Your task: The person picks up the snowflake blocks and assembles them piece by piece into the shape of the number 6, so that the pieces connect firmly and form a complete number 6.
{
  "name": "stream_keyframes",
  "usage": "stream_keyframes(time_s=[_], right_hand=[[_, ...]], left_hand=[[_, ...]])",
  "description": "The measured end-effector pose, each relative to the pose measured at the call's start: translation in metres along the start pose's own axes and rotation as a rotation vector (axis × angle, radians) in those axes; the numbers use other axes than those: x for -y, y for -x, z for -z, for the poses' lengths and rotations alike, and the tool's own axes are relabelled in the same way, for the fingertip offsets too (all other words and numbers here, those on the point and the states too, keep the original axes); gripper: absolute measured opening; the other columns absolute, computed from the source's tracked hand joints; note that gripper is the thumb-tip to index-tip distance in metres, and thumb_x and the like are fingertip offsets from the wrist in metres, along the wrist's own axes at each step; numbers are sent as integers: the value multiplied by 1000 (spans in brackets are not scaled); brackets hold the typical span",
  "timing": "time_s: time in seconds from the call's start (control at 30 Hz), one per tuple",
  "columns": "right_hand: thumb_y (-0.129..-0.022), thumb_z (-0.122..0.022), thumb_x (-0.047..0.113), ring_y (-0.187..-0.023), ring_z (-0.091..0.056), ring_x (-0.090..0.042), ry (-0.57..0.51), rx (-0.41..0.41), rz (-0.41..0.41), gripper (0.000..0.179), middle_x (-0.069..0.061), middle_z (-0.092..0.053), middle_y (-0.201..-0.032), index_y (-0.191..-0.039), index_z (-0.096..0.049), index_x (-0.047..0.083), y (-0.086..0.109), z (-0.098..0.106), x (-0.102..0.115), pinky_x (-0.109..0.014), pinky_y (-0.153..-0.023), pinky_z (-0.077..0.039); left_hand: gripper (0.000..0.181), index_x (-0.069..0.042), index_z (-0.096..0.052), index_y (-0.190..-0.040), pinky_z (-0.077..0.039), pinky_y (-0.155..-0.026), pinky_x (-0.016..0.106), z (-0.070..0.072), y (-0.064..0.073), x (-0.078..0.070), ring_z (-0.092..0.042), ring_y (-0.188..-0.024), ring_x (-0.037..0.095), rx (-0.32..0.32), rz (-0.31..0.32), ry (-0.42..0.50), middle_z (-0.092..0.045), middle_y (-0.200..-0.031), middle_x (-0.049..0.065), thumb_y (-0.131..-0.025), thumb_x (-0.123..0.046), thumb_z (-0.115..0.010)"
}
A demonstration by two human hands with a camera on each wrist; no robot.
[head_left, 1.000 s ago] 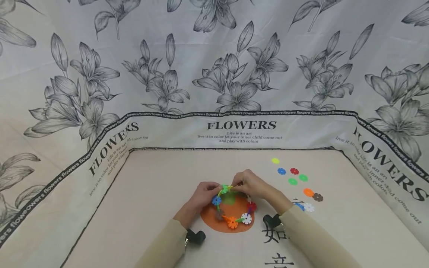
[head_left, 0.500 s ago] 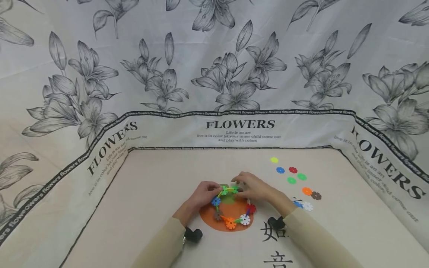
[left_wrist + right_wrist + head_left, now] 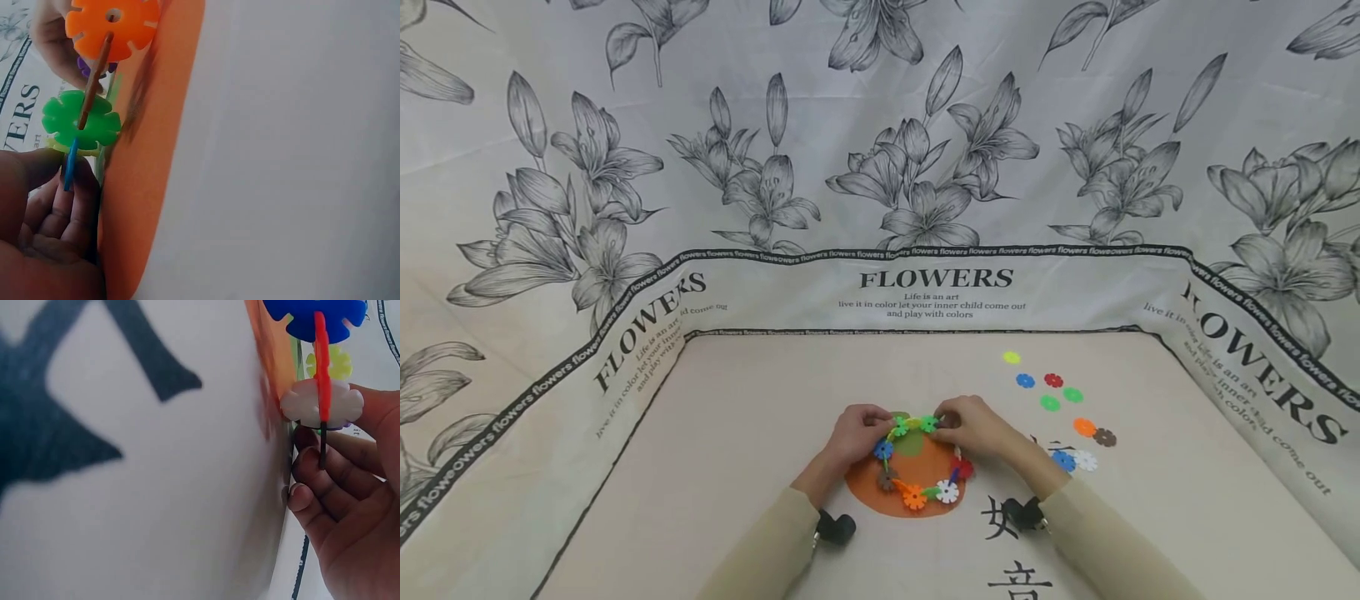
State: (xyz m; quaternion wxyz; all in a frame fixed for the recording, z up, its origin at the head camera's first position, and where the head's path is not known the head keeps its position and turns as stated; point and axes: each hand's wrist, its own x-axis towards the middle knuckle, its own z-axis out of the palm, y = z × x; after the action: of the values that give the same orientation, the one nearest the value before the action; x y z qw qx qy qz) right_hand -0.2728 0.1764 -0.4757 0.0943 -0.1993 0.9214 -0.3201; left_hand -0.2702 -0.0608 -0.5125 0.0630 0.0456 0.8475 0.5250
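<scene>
Colorful notched plastic discs, slotted together, form a ring (image 3: 913, 497) in front of the person. At its far left part, my left hand (image 3: 859, 435) pinches the ring beside a green disc (image 3: 900, 427). My right hand (image 3: 976, 427) holds its far right part, fingertips next to another green disc (image 3: 928, 423). The left wrist view shows thumb and fingers near a blue disc (image 3: 70, 165) seen edge-on, below a green disc and an orange disc (image 3: 112, 28). In the right wrist view a white disc (image 3: 306, 405) and a red disc (image 3: 322, 362) stand above the curled fingers.
Several loose discs lie on the table at right, among them a yellow disc (image 3: 1011, 357), a red disc (image 3: 1053, 380), an orange disc (image 3: 1084, 427) and a white disc (image 3: 1086, 460). An orange printed shape (image 3: 880, 504) lies under the ring. Flowered cloth walls (image 3: 925, 292) enclose the table.
My right hand's fingers spread off the ring half a second ago, and now pinch it again slightly farther right. A second green disc has come into view. The left hand keeps its hold.
</scene>
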Motion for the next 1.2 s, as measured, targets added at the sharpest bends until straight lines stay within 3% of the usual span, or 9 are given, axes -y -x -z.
stream_keyframes(time_s=[0.2, 0.4, 0.67, 1.2], right_hand=[[-92, -76, 17, -72, -55, -16, -13, -26, -42, 31, 0, -62, -81, -118, -69, 1, 5, -3, 4, -28, -64, -49], [-92, -76, 17, -71, -55, -16, -25, -20, -73, 30, -1, -61, -80, -118, -69, 3, 8, -4, 6, -29, -64, -48], [-91, -78, 19, -72, -56, -17, -13, -17, -92, 27, -1, -61, -80, -113, -70, 6, 8, -3, 5, -30, -65, -49], [-91, -78, 18, -74, -57, -17, -37, -2, -42, 26, 0, -63, -81, -111, -71, 4, 7, 0, 1, -29, -66, -51]], left_hand=[[34, -6, -75, -111, -50, -72, 28, 1, 3, 0, -57, -79, 15, 26, -46, -13, -66, -83, -1, -92, -34, -77], [41, -2, -73, -114, -48, -70, 27, 2, 5, 5, -57, -72, 13, 94, -97, 3, -64, -77, -2, -82, -23, -85], [32, -1, -73, -110, -47, -65, 25, 0, 5, 3, -55, -68, 11, 69, -97, -34, -61, -73, -3, -83, -16, -82], [31, -4, -75, -109, -45, -65, 27, -1, 4, 1, -53, -69, 12, 53, -110, -34, -60, -74, -3, -84, -20, -84]])
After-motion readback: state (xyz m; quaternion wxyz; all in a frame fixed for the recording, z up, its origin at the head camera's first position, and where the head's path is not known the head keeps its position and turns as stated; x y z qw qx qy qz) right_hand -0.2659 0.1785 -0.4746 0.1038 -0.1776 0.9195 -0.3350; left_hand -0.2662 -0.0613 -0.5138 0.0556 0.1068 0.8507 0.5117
